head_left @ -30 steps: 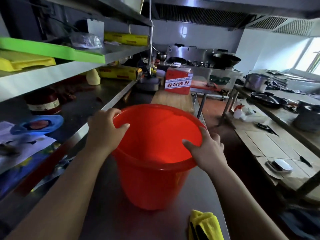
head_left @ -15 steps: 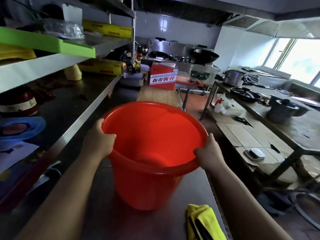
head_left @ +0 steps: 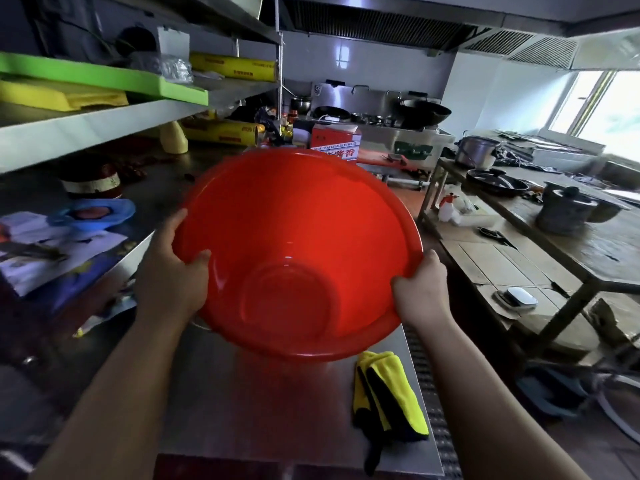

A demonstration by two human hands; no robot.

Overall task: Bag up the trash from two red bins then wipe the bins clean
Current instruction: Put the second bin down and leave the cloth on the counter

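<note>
A red bin (head_left: pixel 294 220) is held up above the steel counter (head_left: pixel 242 403), tilted with its open mouth toward me. Its inside looks bare and its round bottom is visible. My left hand (head_left: pixel 169 271) grips the rim on the left, thumb hooked inside. My right hand (head_left: pixel 420 291) grips the rim on the right, fingers curled round the edge. A folded yellow and black cloth (head_left: pixel 388 396) lies on the counter below the bin, near the right edge.
Shelves on the left carry a green board (head_left: pixel 104 76), yellow film-wrap boxes (head_left: pixel 221 131), a blue dish (head_left: pixel 91 211) and papers. A red carton (head_left: pixel 334 142) stands behind the bin. A wooden table (head_left: pixel 571 244) with pots is on the right, across a narrow aisle.
The bin has been lifted off the counter and tipped toward me, so I now look into it. Both hands went from resting at the rim to gripping it.
</note>
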